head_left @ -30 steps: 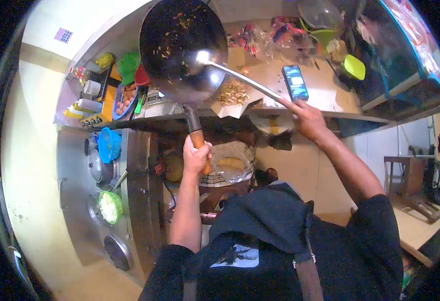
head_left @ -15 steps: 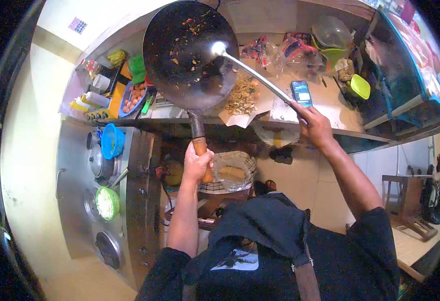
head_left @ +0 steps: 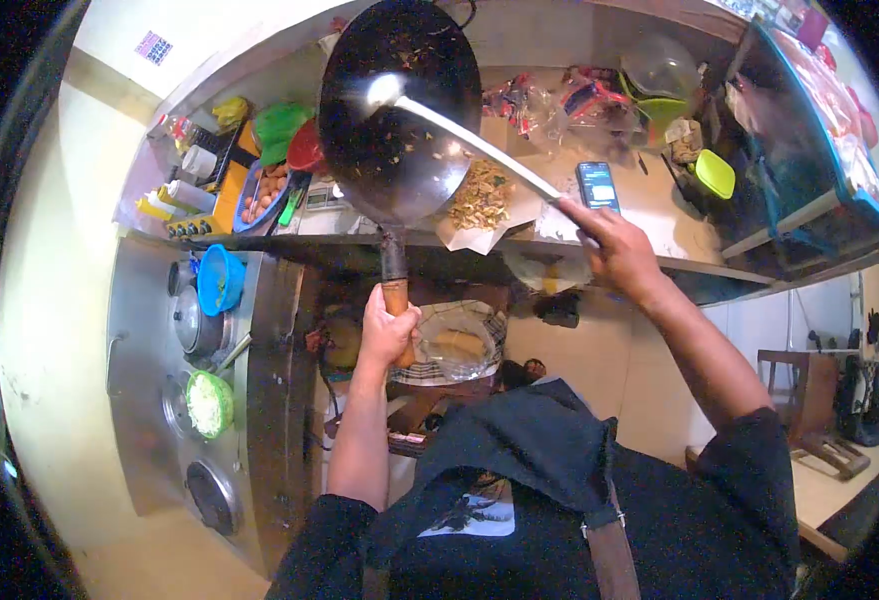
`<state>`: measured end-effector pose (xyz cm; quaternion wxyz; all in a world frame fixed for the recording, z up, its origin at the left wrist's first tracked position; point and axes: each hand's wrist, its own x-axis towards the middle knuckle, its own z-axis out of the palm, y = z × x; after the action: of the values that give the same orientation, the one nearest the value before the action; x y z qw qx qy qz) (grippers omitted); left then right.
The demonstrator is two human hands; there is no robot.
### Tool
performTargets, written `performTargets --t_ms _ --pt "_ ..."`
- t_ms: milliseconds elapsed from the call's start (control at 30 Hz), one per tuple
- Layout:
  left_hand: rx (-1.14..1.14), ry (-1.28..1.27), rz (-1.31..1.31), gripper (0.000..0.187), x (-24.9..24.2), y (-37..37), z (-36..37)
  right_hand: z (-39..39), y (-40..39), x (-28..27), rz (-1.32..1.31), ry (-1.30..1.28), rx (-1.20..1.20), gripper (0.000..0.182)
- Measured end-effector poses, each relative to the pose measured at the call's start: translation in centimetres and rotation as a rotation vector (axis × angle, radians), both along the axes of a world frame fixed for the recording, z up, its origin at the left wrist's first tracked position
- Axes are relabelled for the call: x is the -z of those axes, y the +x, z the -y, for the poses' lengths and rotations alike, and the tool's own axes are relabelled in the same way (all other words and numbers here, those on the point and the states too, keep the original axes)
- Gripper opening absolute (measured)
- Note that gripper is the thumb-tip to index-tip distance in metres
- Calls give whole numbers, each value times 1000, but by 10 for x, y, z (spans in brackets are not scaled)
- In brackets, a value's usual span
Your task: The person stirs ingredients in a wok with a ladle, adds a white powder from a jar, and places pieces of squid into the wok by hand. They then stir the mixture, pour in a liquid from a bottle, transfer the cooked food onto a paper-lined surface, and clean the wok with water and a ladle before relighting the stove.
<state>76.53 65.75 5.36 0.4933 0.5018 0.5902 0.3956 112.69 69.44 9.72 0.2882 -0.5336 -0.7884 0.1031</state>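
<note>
My left hand (head_left: pixel 387 328) is wrapped round the wooden handle of a dark wok (head_left: pixel 399 185), which is held up over the counter and tilted to the right. Bits of food cling to the wok's inside. In my right hand (head_left: pixel 619 245) is the long handle of a metal ladle (head_left: pixel 489 150); its bright bowl end is inside the wok. Just right of the wok's lower rim, a heap of fried noodle-like food (head_left: pixel 483 195) lies on a sheet of paper (head_left: pixel 474 238).
On the counter are a phone (head_left: pixel 597 187), plastic packets (head_left: pixel 599 105), a yellow-green container (head_left: pixel 714 174) and a basket of eggs (head_left: pixel 262 195). To the left, a steel stove top holds a lidded pot (head_left: pixel 194 320), a blue basin (head_left: pixel 221 280) and a green bowl of shredded food (head_left: pixel 209 404).
The wok has turned more on its side and shifted slightly right, with less food left inside. The ladle's bowl has moved left and up within it.
</note>
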Motion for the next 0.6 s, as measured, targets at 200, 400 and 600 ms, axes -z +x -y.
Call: performTargets --t_ms 200,400,600 --pt "-31 -13 -97 26 2 0 3 18 50 14 262 -121 57 59" --pt "-13 48 -163 27 15 -1 6 13 21 1 177 -136 22 68" --pt "-22 32 -176 27 8 -1 6 30 74 9 303 -260 105 67"
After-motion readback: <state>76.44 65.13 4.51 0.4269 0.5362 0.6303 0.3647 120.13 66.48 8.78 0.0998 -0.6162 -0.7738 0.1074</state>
